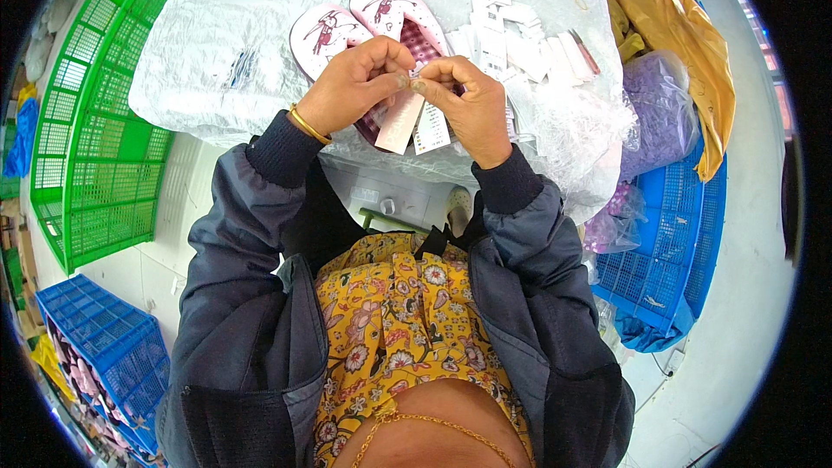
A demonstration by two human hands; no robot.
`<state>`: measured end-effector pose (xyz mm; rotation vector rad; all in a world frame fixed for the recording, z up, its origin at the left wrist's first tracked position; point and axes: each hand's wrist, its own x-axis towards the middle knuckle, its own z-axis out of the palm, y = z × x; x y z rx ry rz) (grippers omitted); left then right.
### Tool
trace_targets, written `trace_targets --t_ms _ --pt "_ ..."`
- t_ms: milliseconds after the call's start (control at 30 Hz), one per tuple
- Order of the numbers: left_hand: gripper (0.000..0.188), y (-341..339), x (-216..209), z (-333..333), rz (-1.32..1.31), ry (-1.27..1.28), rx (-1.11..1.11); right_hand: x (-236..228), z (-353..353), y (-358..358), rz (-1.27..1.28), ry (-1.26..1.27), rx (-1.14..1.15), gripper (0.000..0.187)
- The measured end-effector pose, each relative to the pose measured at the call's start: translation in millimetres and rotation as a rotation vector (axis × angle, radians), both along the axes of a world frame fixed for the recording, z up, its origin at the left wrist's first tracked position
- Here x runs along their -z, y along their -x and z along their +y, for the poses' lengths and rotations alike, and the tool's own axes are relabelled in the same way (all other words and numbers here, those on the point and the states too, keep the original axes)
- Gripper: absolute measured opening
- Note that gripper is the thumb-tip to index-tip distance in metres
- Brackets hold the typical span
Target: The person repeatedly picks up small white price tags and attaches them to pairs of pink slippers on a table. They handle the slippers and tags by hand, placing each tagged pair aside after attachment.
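A pair of pale pink slippers (325, 32) with a dark red printed figure and checked insoles lies on the plastic-covered table. Over their near ends, my left hand (364, 78) and my right hand (464, 104) meet, both closed in a pinch at the top of the hang tags. One tag is a pale pinkish card (399, 124); beside it hangs a white printed tag (432, 130). The string or fastener between my fingertips is too small to make out. Both tags dangle below my fingers, in front of the slippers.
Loose white tags (524, 43) are scattered at the right of the table (217, 43), with crumpled clear plastic (581, 134) nearer me. Thin fasteners (242, 68) lie at left. Green crates (108, 139) stand left, a blue crate (113, 347) lower left, and blue crates (650, 251) with purple bags (663, 113) right.
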<state>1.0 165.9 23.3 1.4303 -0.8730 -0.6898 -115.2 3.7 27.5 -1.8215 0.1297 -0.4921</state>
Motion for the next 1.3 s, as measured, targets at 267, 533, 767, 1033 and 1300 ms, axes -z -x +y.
trace_targets --t_ms 267,533,767,1033,1300 --pt "0.015 -3.2 4.4 -0.7 -0.028 -0.009 0.029 -1.6 -2.7 0.0 0.001 0.088 -0.015 0.011" --pt "0.014 -5.0 7.4 -1.6 -0.014 -0.018 0.048 -13.3 -3.1 1.7 0.007 0.303 -0.018 0.011" --pt "0.012 -3.3 8.3 -2.2 0.012 -0.002 0.039 -14.0 -3.0 2.8 -0.066 0.415 -0.009 0.010" --pt "0.012 1.0 18.1 -0.8 -0.030 0.033 0.031 -5.0 -5.1 -1.5 -0.066 0.398 -0.017 0.010" --pt "0.011 4.9 12.5 0.5 -0.111 -0.023 0.019 -12.1 -14.7 -0.8 0.124 0.231 -0.125 0.012"
